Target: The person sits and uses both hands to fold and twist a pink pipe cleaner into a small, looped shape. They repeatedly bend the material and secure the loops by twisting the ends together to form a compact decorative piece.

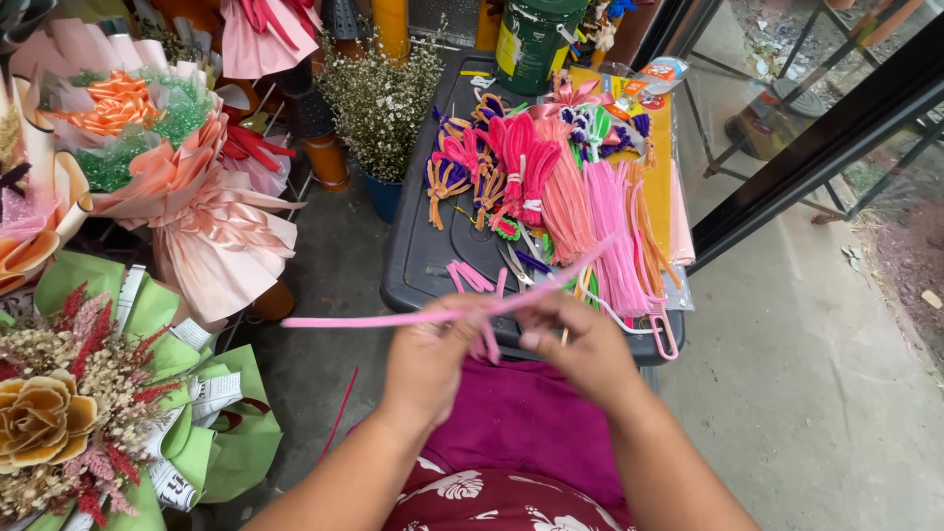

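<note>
Head view: left hand [425, 362] and right hand [587, 346] pinch pink pipe cleaners [442, 316] together just before the grey tray [418, 265], fingers closed tight on the crossing, apparently to twist them. Spare bundles [570, 197] lie on that tray within reach; bouquets [177, 187] stand left of it.

My left hand [425, 359]: bare, no rings or watch that I can see | My right hand [590, 349]: bare, short plain nails | My forearms: bare, no sleeves reaching them | My clothing: plain magenta fabric across my lap, and nearer me a dark red garment printed with white flowers
</note>
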